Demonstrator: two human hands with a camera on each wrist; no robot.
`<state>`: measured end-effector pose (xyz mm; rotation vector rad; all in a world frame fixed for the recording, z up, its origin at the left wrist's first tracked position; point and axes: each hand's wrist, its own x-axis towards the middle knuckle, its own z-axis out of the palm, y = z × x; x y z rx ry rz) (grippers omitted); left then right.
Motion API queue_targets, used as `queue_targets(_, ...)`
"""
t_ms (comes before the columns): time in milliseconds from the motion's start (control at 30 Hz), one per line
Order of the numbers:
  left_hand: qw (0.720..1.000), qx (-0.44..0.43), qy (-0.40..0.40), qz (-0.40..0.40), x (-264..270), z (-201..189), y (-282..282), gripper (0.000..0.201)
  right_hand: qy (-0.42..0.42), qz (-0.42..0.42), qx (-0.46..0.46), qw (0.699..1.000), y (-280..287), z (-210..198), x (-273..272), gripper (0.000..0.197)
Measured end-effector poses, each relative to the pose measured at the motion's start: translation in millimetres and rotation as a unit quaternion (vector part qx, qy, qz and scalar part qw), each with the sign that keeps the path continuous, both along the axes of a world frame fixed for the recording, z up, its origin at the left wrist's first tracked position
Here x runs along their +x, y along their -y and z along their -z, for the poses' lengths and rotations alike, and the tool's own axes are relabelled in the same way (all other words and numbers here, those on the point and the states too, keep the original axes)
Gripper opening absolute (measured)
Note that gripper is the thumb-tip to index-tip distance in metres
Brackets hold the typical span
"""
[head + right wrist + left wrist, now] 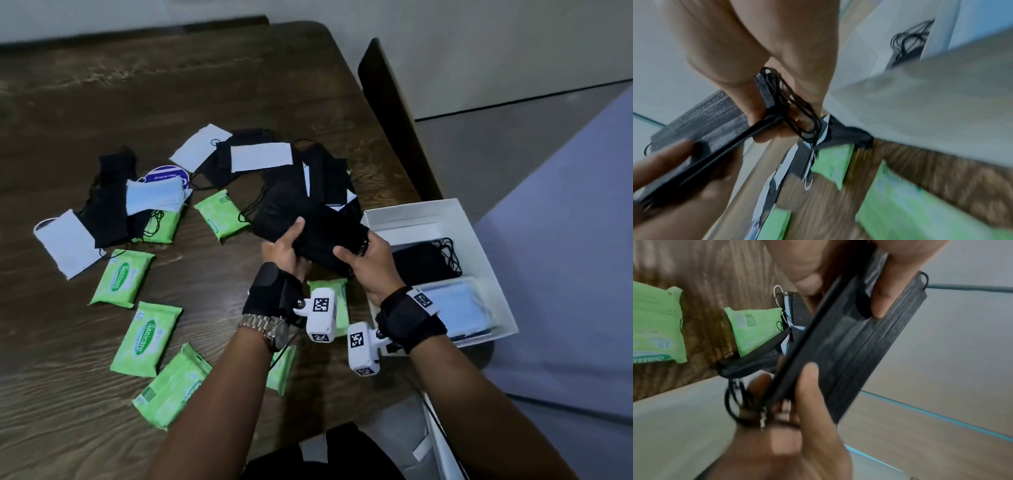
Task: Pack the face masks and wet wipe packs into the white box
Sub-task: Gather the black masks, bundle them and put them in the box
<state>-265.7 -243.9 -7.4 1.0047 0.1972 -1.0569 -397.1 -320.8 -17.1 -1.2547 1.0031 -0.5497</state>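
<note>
In the head view, both hands hold one stack of black masks (322, 236) above the tabletop (68, 377), near its right edge. The left hand (284, 250) grips the left end of the stack, thumb on top. The right hand (368, 258) grips the right end the same way. The long axis of the stack runs from hand to hand, left to right. The white box (479, 240) stands at the right edge of the tabletop, just to the right of the right hand, so this hand is the nearer one to it. Inside it already lie black masks and a blue pack. Green wipe packs (145, 339) and more masks lie spread to the left, well apart from the box.

In the left wrist view, the fingers (813, 386) of the left hand curl round the near end of the stack; the other hand pinches the far end.

In the right wrist view, the fingers (756, 104) of the right hand close on the stack end, with the ear loops (797, 113) bunched round them. The box wall (900, 97) is just beside this hand. The loops could probably catch on the wall when the stack goes in.
</note>
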Motion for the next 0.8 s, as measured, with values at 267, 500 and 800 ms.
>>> queue_targets(267, 0.916, 0.068, 0.391, 0.06, -18, -2, 41, 0.051, -0.164, 0.045, -0.098, 0.98, 96, -12, -84, 0.042)
queue_targets(500, 0.651, 0.157, 0.664, 0.333, -77, 12, 102, 0.033, -0.375, -0.056, -0.244, 0.893, 149, 4, -130, 0.041)
queue_targets(800, 0.358, 0.313, 0.643, 0.6, -123, 20, 142, 0.042, -0.505, -0.247, -0.211, 0.8, 159, 41, -125, 0.012)
